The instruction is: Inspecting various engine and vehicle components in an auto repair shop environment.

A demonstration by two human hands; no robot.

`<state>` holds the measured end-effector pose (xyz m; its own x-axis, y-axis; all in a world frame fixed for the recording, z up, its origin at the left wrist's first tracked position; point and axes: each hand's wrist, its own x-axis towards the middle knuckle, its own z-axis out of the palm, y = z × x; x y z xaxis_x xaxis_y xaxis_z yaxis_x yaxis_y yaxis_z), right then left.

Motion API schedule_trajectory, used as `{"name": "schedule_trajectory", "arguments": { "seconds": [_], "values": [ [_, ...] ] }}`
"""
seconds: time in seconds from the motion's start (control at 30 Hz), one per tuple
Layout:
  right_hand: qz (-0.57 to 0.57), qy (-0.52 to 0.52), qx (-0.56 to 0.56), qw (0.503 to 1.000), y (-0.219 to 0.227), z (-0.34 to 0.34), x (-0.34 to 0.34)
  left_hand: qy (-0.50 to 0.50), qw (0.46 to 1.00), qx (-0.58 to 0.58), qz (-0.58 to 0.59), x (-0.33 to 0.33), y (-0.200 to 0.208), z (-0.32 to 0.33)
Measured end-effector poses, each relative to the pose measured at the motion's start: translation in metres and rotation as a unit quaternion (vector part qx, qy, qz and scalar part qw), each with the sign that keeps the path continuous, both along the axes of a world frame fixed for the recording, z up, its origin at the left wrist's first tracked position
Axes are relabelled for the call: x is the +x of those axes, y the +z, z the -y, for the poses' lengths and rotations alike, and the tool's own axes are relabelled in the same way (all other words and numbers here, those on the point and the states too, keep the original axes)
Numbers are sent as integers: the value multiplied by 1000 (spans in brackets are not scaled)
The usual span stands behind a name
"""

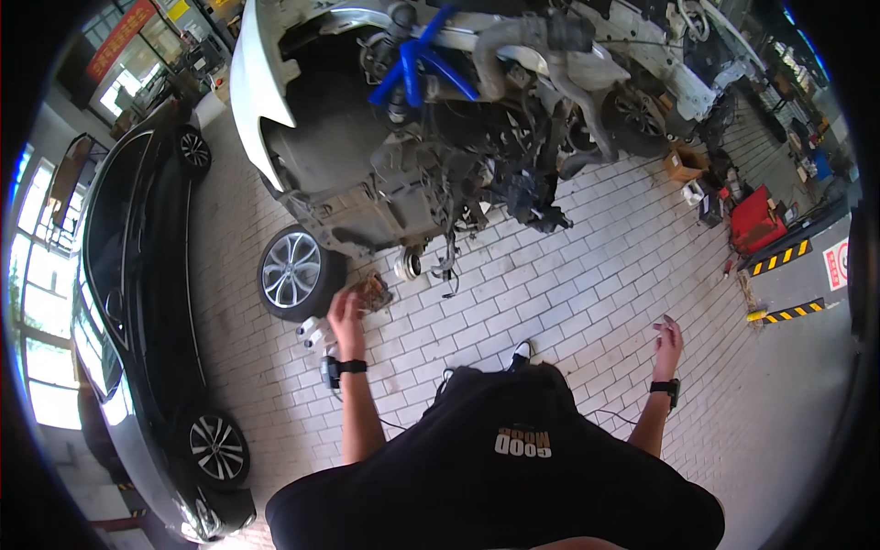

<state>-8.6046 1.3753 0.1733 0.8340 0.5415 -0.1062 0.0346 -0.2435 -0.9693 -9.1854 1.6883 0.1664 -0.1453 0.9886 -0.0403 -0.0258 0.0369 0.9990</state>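
My left hand point(346, 321) is raised in front of me with its fingers loosely bent and nothing visible in it. In the picture it lies close to a loose wheel point(292, 269) with silver spokes and a crumpled brownish thing point(375, 291) on the floor. Off to the right, my right hand point(670, 337) hangs over the paving with fingers apart, holding nothing. Both wrists carry black straps with small devices. Ahead stands a partly stripped white car point(266, 101), its front underside and hoses exposed. A blue bar frame point(410, 73) sits on it.
A black car point(151, 247) is parked along the left. At the right are a red metal box point(757, 220), a cardboard box point(685, 163) and a barrier with yellow-black stripes point(782, 263). A small round metal part point(408, 265) lies on the tiled floor point(587, 266) beneath the white car.
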Motion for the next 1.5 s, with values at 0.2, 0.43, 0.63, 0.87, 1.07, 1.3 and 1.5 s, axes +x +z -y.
{"name": "schedule_trajectory", "arguments": {
  "seconds": [0.2, 0.43, 0.63, 0.87, 1.07, 1.3, 1.5],
  "values": [
    [67, -112, 8, 991, -15, 28, 76, 97, 991, 88, -30, -35, 82, 25],
    [60, 122, 127, 982, 24, -118, 46, 31, 996, 86, -11, 88, 132, 32],
    [109, 293, 188, 931, 82, -205, -35, -138, 988, 65, -4, 203, 130, 34],
    [133, 329, 166, 920, 110, -211, -85, -177, 974, 104, 97, 249, 126, 16],
    [111, 248, 114, 955, 86, -177, -67, -178, 968, 119, 132, 268, 130, 0],
    [53, 177, 78, 980, 80, -158, -42, -156, 964, 198, 85, 269, 117, -7],
    [61, 173, 88, 979, 87, -180, -19, -124, 962, 204, 130, 279, 116, -6]
  ]
}}
